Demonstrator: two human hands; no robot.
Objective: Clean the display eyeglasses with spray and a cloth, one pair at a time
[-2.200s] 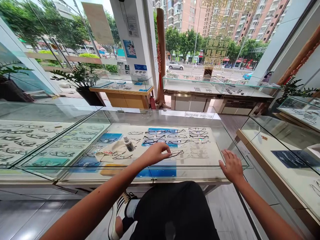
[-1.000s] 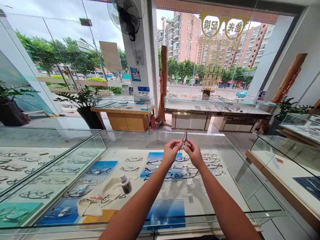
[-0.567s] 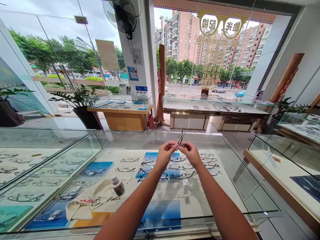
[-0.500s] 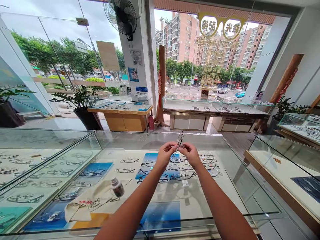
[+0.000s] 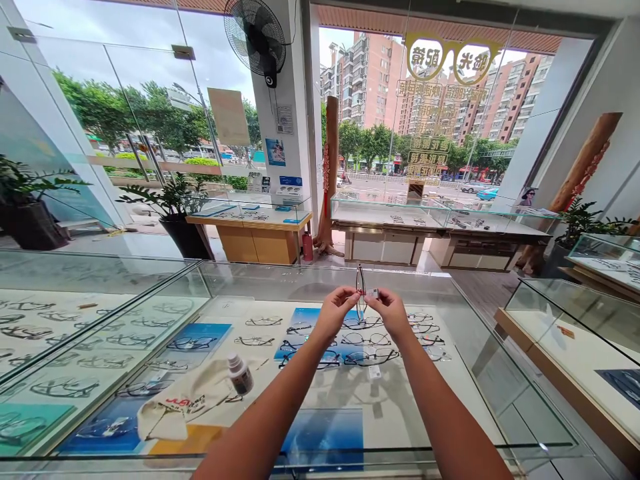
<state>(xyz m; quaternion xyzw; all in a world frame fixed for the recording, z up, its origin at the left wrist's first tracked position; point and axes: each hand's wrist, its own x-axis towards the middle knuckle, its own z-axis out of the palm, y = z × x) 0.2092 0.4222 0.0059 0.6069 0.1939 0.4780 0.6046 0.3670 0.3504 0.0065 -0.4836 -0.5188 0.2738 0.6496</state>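
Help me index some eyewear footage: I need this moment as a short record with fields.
Place: glass case facing a large window
Left grip: pinches a pair of glasses
Right grip: opposite the left, at the glasses' small tag; exact contact too small to tell
Held pose: glasses raised, seen nearly edge-on
Below: rows of spectacles, some over a blue card
Left side: white-capped bottle beside a cream cloth with red lettering
Wall: black fan
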